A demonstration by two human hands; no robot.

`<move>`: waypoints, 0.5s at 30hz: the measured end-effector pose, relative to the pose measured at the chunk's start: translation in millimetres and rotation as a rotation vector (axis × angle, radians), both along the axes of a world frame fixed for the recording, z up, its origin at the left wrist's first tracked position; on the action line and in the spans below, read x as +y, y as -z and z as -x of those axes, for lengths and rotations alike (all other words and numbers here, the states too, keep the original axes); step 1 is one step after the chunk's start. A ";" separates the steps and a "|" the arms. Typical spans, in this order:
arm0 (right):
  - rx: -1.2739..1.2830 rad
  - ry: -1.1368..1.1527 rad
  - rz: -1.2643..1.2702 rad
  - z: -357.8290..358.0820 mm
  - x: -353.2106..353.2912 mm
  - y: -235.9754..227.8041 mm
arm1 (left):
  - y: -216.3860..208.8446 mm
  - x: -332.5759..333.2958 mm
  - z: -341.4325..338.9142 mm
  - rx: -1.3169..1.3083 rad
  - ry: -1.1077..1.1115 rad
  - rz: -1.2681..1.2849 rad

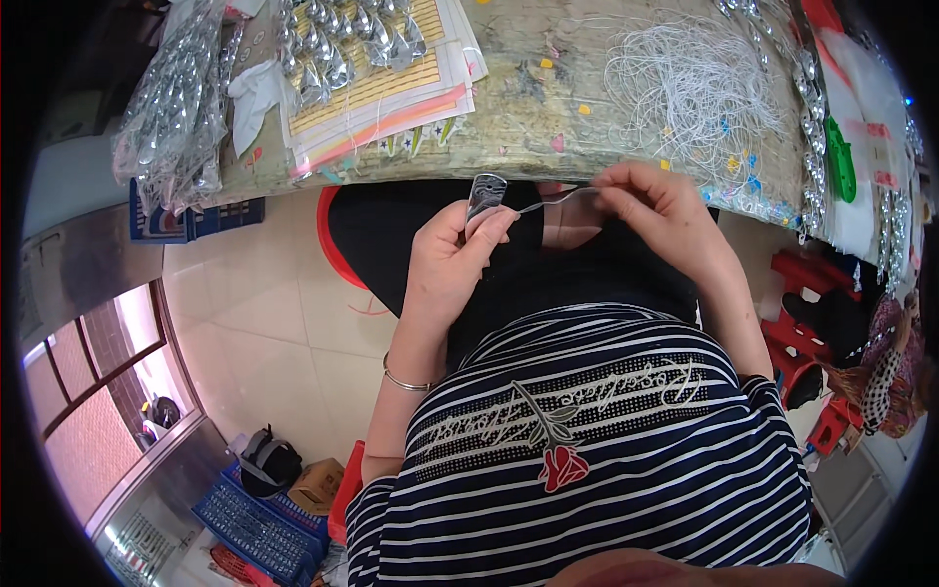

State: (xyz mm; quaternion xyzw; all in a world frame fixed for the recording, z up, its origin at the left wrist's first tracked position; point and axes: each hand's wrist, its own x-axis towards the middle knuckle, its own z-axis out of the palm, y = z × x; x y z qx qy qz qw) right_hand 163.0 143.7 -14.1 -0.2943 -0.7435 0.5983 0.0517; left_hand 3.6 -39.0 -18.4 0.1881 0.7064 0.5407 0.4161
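Observation:
Above my lap, just off the table's near edge, my left hand is closed around a flat, shiny silver metal piece with a rounded end. The piece stands up between thumb and fingers; its lower part is hidden by them. From beside it a thin silvery-white cord runs to the right. My right hand pinches the cord's other end between thumb and forefinger. On the table to the right lies a loose, tangled heap of white cords.
The worn table fills the far side. Shiny silver drop-shaped pieces lie on papers at its left, beside plastic-bagged silver pieces. A green plastic tool hangs at the right. Blue baskets and a cardboard box stand at lower left.

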 end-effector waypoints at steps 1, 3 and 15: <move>0.045 -0.042 -0.213 -1.6 -2.9 3.4 | 0.8 0.6 -0.8 0.014 0.029 0.000; 0.136 -0.091 -0.343 6.3 -11.1 -6.6 | 2.5 2.4 -3.2 0.015 0.058 0.008; 0.077 -0.272 -0.044 26.6 -26.0 2.2 | 3.3 3.7 -6.8 -0.053 0.133 0.008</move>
